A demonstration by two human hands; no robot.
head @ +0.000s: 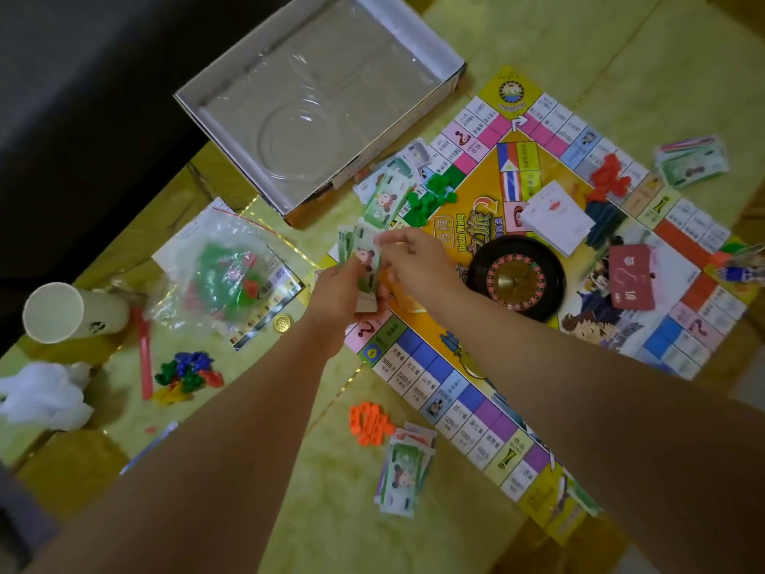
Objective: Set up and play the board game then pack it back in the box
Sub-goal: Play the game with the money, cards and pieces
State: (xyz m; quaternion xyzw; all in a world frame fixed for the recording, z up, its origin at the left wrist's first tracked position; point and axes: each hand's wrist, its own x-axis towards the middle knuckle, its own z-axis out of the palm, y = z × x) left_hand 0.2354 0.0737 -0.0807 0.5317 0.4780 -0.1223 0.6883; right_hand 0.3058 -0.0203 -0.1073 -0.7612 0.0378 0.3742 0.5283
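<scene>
While left fingers [352, 272] curl round a wad of thin paper notes [366, 247], right fingers [393, 241] pinch its edge.

Banknotes [364, 258] hide the left hand's [337, 294] fingers; the right forearm [579, 366] covers part of the game board [467, 192]; the blue piece [741, 273] at the right edge is blurred.

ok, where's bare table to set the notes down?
Bare: table beyond the board, right of the box; also near side, left of the orange pieces and note pile. Crowded: around the plastic bag, cup and pawns.
</scene>
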